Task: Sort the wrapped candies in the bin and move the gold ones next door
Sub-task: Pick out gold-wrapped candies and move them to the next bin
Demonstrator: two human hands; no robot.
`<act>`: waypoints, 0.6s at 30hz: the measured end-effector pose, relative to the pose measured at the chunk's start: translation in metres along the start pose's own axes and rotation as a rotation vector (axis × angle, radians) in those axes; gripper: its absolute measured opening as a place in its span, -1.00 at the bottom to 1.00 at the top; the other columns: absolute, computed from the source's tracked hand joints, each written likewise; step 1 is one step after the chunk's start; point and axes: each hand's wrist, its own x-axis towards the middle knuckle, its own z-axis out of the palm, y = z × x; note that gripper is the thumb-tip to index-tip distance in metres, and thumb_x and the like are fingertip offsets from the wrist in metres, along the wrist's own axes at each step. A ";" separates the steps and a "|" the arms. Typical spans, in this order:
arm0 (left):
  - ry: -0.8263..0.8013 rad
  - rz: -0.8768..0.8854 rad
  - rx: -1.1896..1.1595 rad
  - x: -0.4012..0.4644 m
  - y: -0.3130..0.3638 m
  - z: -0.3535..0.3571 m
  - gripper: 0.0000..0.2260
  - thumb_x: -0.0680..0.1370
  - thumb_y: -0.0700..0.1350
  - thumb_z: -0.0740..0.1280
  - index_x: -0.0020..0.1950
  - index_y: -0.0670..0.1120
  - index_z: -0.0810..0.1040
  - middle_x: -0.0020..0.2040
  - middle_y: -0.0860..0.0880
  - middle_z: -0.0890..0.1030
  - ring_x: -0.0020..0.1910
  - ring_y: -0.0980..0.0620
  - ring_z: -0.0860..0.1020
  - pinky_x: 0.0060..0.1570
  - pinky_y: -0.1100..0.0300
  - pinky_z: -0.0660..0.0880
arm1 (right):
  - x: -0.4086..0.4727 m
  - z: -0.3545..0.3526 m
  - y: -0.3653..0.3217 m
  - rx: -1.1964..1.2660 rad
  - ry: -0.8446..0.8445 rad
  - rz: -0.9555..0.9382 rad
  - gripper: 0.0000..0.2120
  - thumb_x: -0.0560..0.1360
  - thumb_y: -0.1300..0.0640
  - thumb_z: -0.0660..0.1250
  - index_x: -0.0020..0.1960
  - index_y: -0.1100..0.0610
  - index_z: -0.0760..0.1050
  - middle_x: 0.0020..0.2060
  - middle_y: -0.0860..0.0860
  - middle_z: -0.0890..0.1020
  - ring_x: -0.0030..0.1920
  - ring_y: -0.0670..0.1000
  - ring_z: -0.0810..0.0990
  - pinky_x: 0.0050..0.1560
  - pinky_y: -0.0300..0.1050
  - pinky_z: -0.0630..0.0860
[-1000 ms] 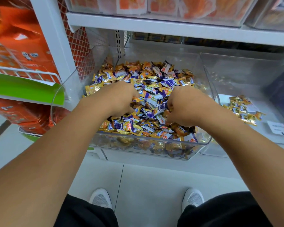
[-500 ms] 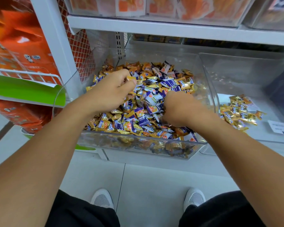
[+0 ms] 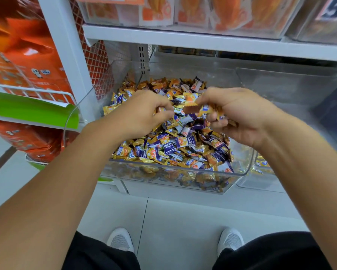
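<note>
Both hands are now up off the heap, where a second ago they were buried knuckle-deep in the candies (image 3: 175, 145) filling the bin (image 3: 247, 168). The right hand (image 3: 239, 115) is hovering over the middle of the pile, its grip closed round a small clutch of gold candies (image 3: 207, 109), with a reddish-brown wrapper end poking out toward the left from its fingertips. The left hand (image 3: 144, 112) is hanging just across from it, fingers curled and pinching what looks like a single coppery-gold piece; how many it is holding I cannot tell. The two hands are nearly meeting above the pile, so my read is that the picking phase is wrapping up and a pass from left to right, or a carry, is coming. The next bin (image 3: 265, 184) is sitting immediately to the right, touching the first one, and only a glimpse of gold wrappers is showing through its near corner, most of it hidden behind the right forearm. Plenty of gold and orange is still mixed in with the purple in the main heap, so the sort is looking far from done. The risk here: loose slippery wrappers spilling back from a crowded grip on the way across the clear wall.
</note>
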 end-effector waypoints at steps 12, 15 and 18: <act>-0.086 0.005 0.123 0.011 0.000 0.023 -0.81 0.56 0.07 0.40 0.03 -0.02 0.66 -0.14 -0.06 0.65 -0.15 -0.02 0.57 -0.10 0.11 0.47 | 0.014 0.005 0.006 0.553 -0.054 0.142 -0.90 0.52 0.33 0.21 -0.06 0.18 0.47 -0.26 -0.02 0.64 -0.55 -0.17 0.29 -0.64 -0.43 0.16; 0.010 -0.005 -0.024 0.009 0.004 0.016 -0.80 0.61 -0.10 0.28 -0.17 -0.06 0.61 -0.34 0.09 0.54 -0.38 0.18 0.46 -0.31 0.20 0.29 | 0.015 0.006 0.008 0.572 -0.114 0.126 -0.81 0.52 0.37 0.17 -0.10 0.13 0.47 -0.31 -0.06 0.58 -0.54 -0.18 0.31 -0.62 -0.43 0.18; 0.009 -0.068 -0.155 0.005 0.002 0.007 -0.74 0.65 -0.13 0.21 -0.20 -0.17 0.52 -0.41 0.02 0.41 -0.46 0.11 0.34 -0.35 0.18 0.30 | 0.014 0.005 0.009 0.576 -0.133 0.130 -0.72 0.52 0.39 0.16 0.00 0.08 0.53 -0.32 -0.05 0.56 -0.51 -0.19 0.34 -0.61 -0.42 0.23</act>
